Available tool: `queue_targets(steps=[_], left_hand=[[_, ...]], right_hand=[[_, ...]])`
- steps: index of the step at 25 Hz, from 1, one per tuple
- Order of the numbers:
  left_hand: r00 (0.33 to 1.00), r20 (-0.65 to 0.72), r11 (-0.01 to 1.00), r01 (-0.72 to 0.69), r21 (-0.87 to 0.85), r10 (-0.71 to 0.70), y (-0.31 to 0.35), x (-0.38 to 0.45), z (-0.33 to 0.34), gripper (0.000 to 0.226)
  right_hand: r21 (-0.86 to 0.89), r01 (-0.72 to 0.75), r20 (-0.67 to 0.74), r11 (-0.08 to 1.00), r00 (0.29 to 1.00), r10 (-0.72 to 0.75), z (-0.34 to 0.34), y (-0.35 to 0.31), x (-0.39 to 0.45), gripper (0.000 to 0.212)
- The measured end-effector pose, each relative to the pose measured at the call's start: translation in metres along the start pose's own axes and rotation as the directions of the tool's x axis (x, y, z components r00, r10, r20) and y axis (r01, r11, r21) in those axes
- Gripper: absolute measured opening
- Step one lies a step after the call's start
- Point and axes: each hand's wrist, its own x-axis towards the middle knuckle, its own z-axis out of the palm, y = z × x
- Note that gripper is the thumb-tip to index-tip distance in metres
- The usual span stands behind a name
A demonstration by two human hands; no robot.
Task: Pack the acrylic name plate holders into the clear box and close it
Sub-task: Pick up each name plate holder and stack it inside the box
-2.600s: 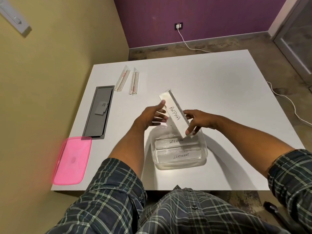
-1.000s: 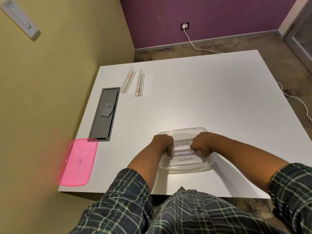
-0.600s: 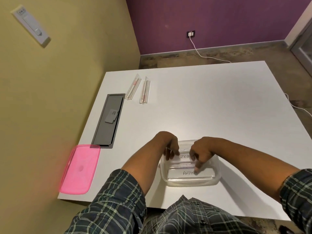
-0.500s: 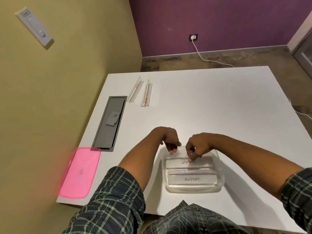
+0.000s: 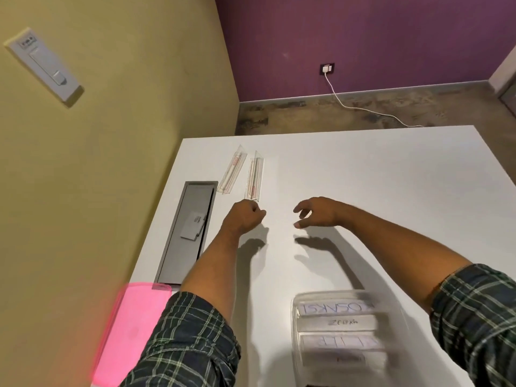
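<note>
both hands have left the clear box (image 5: 344, 331) at 5 o'clock and reached toward 11 o'clock, left hand (image 5: 244, 217) curled empty just short of two unpacked holders (image 5: 242, 174), right hand (image 5: 317, 212) loosely spread above the worktop (image 5: 377, 191).
</note>
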Motion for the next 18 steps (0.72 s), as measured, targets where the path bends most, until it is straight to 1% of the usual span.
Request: queue_targets(steps=[2,4,5,6,7,8,10,11,13,16,18], left_hand=[[0.994,-0.107,1.000,0.010,-0.020,-0.012,-0.010,0.022,-0.003,0.027],[0.981,-0.192,0.998,0.026,-0.051,-0.036,-0.019,0.043,0.000,0.031],[0.977,-0.204,0.996,0.040,-0.078,-0.055,-0.021,0.053,0.002,0.032],[0.977,-0.202,0.993,0.052,-0.106,-0.073,-0.024,0.064,0.004,0.028],[0.975,-0.201,0.989,0.067,-0.132,-0.093,-0.026,0.072,0.005,0.018],[0.974,-0.197,0.984,0.081,-0.156,-0.112,-0.028,0.081,0.007,0.015],[0.969,-0.185,0.973,0.126,-0.196,-0.162,-0.031,0.097,0.013,0.039],[0.967,-0.175,0.965,0.145,-0.220,-0.185,-0.033,0.102,0.016,0.043],[0.963,-0.168,0.952,0.162,-0.260,-0.209,-0.036,0.111,0.024,0.040],[0.954,-0.175,0.930,0.176,-0.323,-0.242,-0.040,0.123,0.031,0.025],[0.949,-0.181,0.916,0.183,-0.358,-0.260,-0.042,0.126,0.033,0.020]], right_hand=[[0.037,-0.020,0.016,0.999,1.000,0.019,-0.006,-0.005,0.031,0.065],[0.063,-0.033,0.066,0.997,0.997,0.029,-0.007,-0.008,0.059,0.072],[0.066,-0.038,0.084,0.997,0.996,0.032,-0.006,-0.010,0.074,0.077],[0.065,-0.040,0.090,0.997,0.995,0.034,-0.004,-0.012,0.088,0.080],[0.064,-0.039,0.081,0.997,0.996,0.034,-0.001,-0.014,0.102,0.082],[0.068,-0.036,0.062,0.997,0.998,0.032,0.003,-0.015,0.115,0.081],[0.098,-0.035,0.020,0.995,0.999,0.033,0.011,-0.019,0.141,0.069],[0.120,-0.040,0.007,0.992,0.999,0.040,0.015,-0.021,0.151,0.063],[0.169,-0.046,0.000,0.985,0.999,0.047,0.024,-0.026,0.166,0.058],[0.229,-0.029,0.003,0.973,1.000,0.029,0.034,-0.031,0.180,0.058],[0.288,-0.013,0.000,0.957,1.000,0.014,0.037,-0.033,0.182,0.056]])
